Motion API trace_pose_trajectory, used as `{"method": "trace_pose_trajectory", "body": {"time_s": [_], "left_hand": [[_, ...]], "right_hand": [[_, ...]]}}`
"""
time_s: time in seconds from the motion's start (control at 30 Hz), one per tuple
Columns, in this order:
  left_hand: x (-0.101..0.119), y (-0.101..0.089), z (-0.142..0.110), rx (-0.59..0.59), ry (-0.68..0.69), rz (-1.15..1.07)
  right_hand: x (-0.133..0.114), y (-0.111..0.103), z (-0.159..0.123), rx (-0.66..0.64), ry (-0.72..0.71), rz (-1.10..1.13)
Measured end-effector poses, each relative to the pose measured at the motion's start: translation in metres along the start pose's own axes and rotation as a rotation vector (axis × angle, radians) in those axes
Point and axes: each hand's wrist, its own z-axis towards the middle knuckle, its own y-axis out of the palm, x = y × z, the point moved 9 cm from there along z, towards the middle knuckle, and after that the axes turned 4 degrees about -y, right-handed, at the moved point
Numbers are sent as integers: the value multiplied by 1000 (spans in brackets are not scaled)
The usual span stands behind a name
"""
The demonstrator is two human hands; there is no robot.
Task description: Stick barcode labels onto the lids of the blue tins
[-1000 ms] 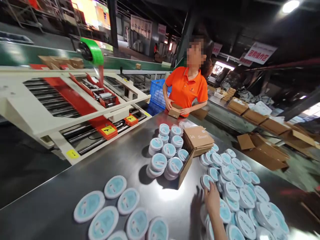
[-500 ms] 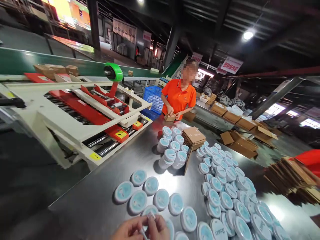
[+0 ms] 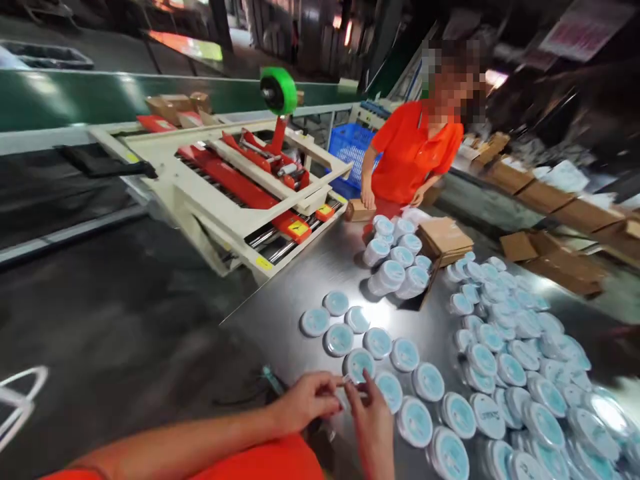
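Low over the near side of the metal table (image 3: 280,303), my two hands are close together. My left hand (image 3: 303,403) pinches a small whitish piece (image 3: 343,399), too blurred and covered to identify. From the other side, the thumb and fingers of my right hand (image 3: 373,417) close on the same piece. Just beyond my fingertips lies a round white tub with a pale blue lid (image 3: 360,365). More such tubs, like this lidded tub (image 3: 340,339), are spread singly around it. To the right a large heap of tubs (image 3: 510,368) covers the table.
Stacked tubs (image 3: 387,277) stand farther back, beside flat cardboard (image 3: 445,235). Across the table a person in an orange shirt (image 3: 415,153) has a hand on a small brown box (image 3: 361,210). A roller machine (image 3: 240,180) adjoins the table's left edge; a blue crate (image 3: 353,150) stands behind.
The view has swung left and down, so more of my arms shows. My hands remain together at the small piece. The person opposite has moved a hand along with the box.
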Motion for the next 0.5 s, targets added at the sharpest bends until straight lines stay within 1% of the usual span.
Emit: {"method": "trace_pose_trajectory", "body": {"time_s": [0.03, 0.1, 0.17, 0.2, 0.33, 0.4, 0.5], "left_hand": [[-2, -2, 1, -12, -4, -47], [-7, -8, 4, -7, -30, -113], [-12, -14, 6, 1, -54, -137], [-13, -16, 6, 0, -61, -135], [-20, -22, 7, -4, -71, -145], [-26, -26, 9, 3, -77, -177], [-37, -32, 13, 12, -98, -230]], "right_hand": [[-1, -3, -1, -55, 40, 42], [-7, -12, 1, -101, 63, 135], [-13, -17, 5, -133, 61, 130], [-16, -15, 7, -167, 52, 102], [-29, 12, 9, -340, 3, 14], [-33, 24, 10, -375, -12, -15], [-36, 36, 14, -385, -48, -80]]}}
